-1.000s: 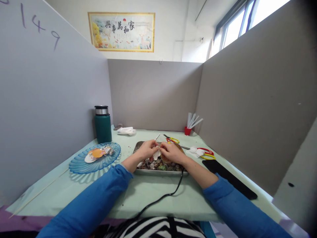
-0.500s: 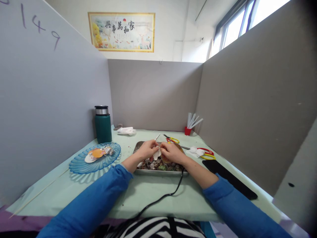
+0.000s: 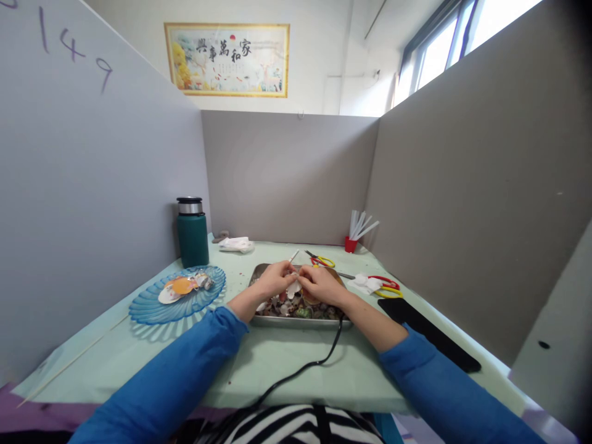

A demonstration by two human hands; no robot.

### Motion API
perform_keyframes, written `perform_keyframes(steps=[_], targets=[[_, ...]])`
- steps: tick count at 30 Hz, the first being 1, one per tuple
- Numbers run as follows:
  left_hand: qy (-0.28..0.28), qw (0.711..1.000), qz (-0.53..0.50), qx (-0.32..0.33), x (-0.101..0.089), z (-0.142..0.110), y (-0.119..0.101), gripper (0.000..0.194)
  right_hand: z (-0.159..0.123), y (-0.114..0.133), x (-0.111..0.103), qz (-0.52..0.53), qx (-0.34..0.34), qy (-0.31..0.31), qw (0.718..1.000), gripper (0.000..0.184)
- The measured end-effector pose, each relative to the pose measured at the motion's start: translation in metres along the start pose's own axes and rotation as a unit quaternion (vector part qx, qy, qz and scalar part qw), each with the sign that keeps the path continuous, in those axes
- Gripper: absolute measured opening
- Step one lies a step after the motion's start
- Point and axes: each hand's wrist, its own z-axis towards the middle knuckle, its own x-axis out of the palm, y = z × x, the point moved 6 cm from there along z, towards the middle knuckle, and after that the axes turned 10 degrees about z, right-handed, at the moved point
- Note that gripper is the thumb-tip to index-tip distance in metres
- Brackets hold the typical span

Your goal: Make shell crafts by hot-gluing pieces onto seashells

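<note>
Both hands meet over a metal tray [image 3: 296, 322] heaped with small seashells [image 3: 289, 307]. My left hand [image 3: 276, 279] has its fingers pinched at the left edge of a pale, scallop-edged shell [image 3: 293, 287]. From the other side my right hand [image 3: 318, 283] closes its thumb and fingers on the same shell. The fingertips hide the shell's upper part. A thin white stick [image 3: 294, 254] shows just beyond my left fingers. The black cord [image 3: 305, 368] runs from under my right wrist to the table's front edge.
On the left are a blue ribbed plate [image 3: 152, 308] bearing shells and a green bottle [image 3: 193, 237]. Scissors [image 3: 324, 261], a second red-and-yellow pair [image 3: 391, 287], white tissue [image 3: 365, 283], a black slab [image 3: 428, 333] and a red cup of white sticks [image 3: 351, 245] lie behind and right.
My right fingertips have shifted very slightly left at the shell. Otherwise the arms and the things on the table stay where they were.
</note>
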Motion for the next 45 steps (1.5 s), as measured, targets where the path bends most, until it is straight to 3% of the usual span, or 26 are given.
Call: perform_keyframes(steps=[45], targets=[[-0.023,0.999,-0.041,0.01,-0.0041,0.0008,-0.0031,0.02,0.0008,0.0002,-0.0016,0.03,0.012,-0.011,0.999,0.017]])
